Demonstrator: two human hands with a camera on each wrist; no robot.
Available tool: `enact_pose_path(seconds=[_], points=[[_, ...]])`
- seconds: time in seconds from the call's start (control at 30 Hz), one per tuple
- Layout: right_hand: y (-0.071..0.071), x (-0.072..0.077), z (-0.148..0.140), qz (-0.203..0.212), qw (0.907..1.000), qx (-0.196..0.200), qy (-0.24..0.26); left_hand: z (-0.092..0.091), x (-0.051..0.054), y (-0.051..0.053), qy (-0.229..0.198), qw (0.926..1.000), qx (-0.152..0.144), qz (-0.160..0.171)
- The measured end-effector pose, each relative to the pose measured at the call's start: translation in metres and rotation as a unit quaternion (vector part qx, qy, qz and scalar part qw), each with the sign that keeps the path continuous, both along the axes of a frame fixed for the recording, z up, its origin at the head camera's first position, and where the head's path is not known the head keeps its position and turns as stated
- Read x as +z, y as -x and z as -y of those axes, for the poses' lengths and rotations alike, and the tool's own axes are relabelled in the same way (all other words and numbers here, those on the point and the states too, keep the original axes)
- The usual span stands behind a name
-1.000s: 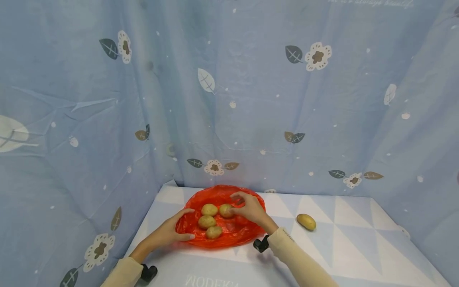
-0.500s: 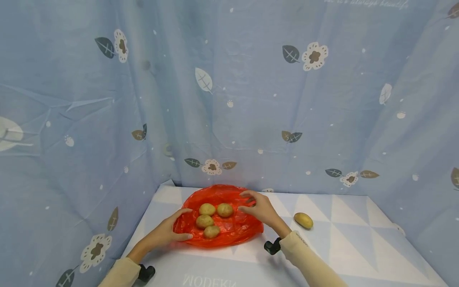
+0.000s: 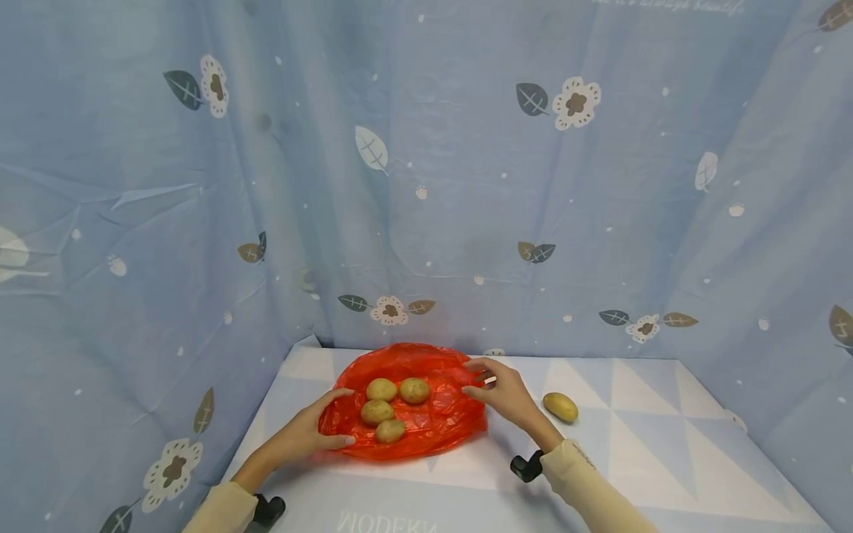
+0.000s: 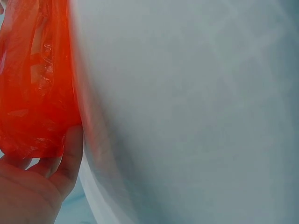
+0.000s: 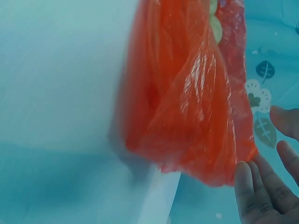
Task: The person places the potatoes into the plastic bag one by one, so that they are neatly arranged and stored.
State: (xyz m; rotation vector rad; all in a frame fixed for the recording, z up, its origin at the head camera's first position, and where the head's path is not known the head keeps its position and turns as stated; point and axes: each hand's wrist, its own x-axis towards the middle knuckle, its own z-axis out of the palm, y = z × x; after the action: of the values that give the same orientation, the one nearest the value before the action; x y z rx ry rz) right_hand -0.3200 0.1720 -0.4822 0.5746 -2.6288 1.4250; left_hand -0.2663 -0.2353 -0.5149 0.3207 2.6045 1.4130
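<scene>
A red plastic bag (image 3: pixel 440 426) lies spread wide, its rim forming a shallow bowl. Several potatoes (image 3: pixel 381 390) sit inside it, grouped toward the left. My left hand (image 3: pixel 300 433) holds the bag's left end, thumb on the near side and fingers curled round the rim. In the left wrist view its thumb presses the red film, and the other fingers are partly hidden behind. At the bag's right edge is my right hand (image 3: pixel 503 389), fingers loosely bent and apart with nothing held. Its fingertips are at the bag's corner in the right wrist view; whether they touch it I cannot tell.
A longer, yellower oval, potato-like or mango-like, (image 3: pixel 560 407) lies on the table to the right of the bag. A white and pale blue patterned cloth (image 3: pixel 646 451) covers the table. Blue floral curtains (image 3: pixel 466 185) hang behind and at the left side.
My right hand has left the rightmost potato and moved right to the bag's edge; that potato stays in the bag. The left hand keeps its place. The head view shifts slightly.
</scene>
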Motion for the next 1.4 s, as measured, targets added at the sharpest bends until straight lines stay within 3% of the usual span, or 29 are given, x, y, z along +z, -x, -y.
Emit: enact_pose_path(seconds=[0.5, 0.77, 1.07, 1.4], points=[[-0.006, -0.008, -0.039, -0.011, 0.9987, -0.05, 0.004, 0.001, 0.002, 0.001, -0.003, 0.9999, -0.012, -0.002], [-0.01, -0.014, -0.062, -0.002, 0.9958, -0.089, -0.02, 0.001, 0.003, 0.001, -0.006, 0.9998, -0.016, 0.009], [-0.011, -0.013, -0.085, -0.026, 0.9937, -0.102, -0.039, 0.0, 0.005, 0.0, 0.0, 0.9998, -0.011, 0.017], [-0.018, -0.016, -0.108, 0.011, 0.9908, -0.13, -0.037, 0.001, 0.005, 0.0, -0.008, 0.9998, -0.01, 0.015]])
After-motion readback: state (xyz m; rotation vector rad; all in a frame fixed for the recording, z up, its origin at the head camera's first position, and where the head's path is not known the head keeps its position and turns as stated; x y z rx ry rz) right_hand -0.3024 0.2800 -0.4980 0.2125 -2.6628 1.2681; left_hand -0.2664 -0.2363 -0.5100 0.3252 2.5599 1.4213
